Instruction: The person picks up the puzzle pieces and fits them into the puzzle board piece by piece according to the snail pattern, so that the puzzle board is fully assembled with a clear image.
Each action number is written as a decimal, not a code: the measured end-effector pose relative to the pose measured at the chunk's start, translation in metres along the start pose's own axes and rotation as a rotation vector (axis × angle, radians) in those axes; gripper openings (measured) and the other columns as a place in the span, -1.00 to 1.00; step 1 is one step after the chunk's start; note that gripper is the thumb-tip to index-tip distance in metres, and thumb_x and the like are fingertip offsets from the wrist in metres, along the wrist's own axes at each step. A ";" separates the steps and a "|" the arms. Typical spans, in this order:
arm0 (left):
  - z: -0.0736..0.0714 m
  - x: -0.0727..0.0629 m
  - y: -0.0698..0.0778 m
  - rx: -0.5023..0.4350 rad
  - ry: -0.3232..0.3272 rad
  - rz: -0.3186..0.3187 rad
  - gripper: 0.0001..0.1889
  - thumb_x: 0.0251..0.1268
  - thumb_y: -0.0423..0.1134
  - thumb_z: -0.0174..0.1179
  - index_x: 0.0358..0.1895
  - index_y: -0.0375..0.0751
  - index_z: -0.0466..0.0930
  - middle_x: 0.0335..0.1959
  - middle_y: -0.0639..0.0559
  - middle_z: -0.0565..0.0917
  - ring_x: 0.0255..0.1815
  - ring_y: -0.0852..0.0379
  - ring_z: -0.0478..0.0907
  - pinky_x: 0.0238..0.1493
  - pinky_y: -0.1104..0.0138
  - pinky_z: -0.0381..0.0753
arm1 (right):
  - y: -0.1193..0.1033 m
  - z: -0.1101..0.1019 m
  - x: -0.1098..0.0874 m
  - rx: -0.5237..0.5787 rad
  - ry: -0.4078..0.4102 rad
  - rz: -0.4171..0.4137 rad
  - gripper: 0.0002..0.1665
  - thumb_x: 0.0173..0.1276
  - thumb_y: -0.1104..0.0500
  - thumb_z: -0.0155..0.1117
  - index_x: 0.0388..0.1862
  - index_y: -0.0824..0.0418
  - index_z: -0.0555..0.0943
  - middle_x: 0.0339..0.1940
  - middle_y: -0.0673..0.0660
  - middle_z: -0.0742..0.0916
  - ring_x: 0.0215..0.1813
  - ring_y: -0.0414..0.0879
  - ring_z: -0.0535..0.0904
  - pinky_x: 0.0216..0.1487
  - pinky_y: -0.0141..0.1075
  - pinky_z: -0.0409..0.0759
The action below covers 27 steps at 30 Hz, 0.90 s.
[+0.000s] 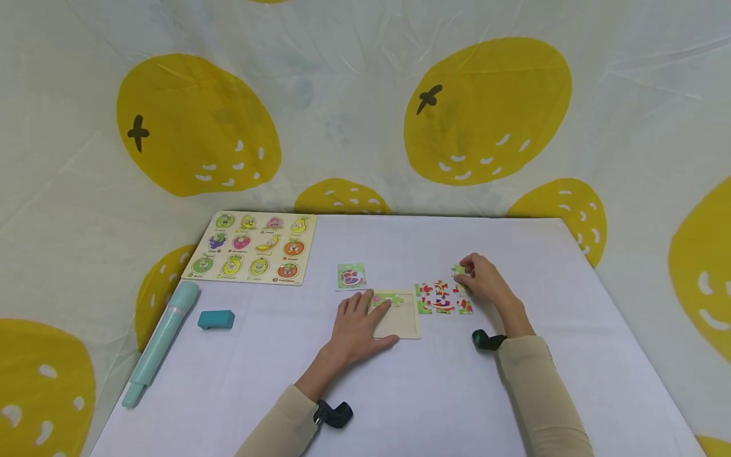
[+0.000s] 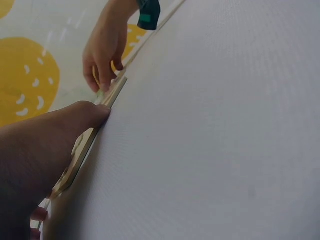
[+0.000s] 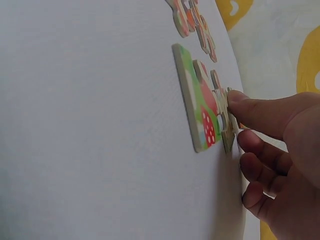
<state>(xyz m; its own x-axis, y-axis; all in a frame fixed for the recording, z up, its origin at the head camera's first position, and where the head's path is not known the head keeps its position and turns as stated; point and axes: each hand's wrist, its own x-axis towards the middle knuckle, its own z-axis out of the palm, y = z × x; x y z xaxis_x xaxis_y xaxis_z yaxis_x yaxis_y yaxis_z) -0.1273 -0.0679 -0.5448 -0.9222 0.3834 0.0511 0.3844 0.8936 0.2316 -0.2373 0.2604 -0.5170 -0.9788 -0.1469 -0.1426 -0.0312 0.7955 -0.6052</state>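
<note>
With its fingers spread, my left hand [image 1: 355, 327] rests on the left part of a shallow wooden puzzle tray [image 1: 404, 327]. Its thumb lies along the tray's near edge, also visible in the left wrist view. Joined green puzzle pieces [image 1: 394, 299] lie at the tray's top. My right hand [image 1: 485, 279] pinches a green jigsaw piece [image 1: 458, 270] between thumb and forefinger at the far right of the loose pieces. Several red and green puzzle pieces [image 1: 441, 304] lie right of the tray; a piece with a white-dotted red patch [image 3: 208, 127] shows near the right thumb.
A small picture card [image 1: 351, 276] lies behind the tray. Toward the back left is a wooden fruit board [image 1: 263, 252]. A teal tube-shaped object [image 1: 162, 339] and a small teal block [image 1: 216, 319] lie on the left of the white table [image 1: 411, 400].
</note>
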 end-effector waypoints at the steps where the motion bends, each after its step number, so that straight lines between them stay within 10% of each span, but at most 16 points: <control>1: 0.000 0.000 0.000 -0.001 0.001 0.001 -0.18 0.21 0.50 0.01 0.51 0.27 0.29 0.57 -0.13 0.20 0.53 -0.18 0.17 0.47 -0.07 0.19 | 0.000 0.000 0.000 0.007 -0.001 0.004 -0.46 0.40 0.13 0.32 0.21 0.39 0.43 -0.11 0.26 0.55 -0.09 0.07 0.44 -0.07 -0.15 0.46; 27: -0.002 0.001 0.001 0.001 -0.003 0.001 -0.18 0.21 0.51 -0.01 0.51 0.26 0.29 0.57 -0.13 0.21 0.53 -0.17 0.17 0.48 -0.07 0.18 | -0.016 -0.003 -0.009 0.024 0.097 0.004 -0.62 0.53 0.15 0.09 0.25 0.24 0.44 -0.06 0.27 0.65 -0.12 0.05 0.51 -0.16 -0.25 0.52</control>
<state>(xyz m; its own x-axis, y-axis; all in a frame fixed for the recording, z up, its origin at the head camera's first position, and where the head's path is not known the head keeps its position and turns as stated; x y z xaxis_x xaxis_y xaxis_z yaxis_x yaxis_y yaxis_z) -0.1278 -0.0673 -0.5429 -0.9217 0.3848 0.0480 0.3851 0.8935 0.2309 -0.2281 0.2503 -0.5038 -0.9940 -0.0850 -0.0690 -0.0236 0.7814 -0.6236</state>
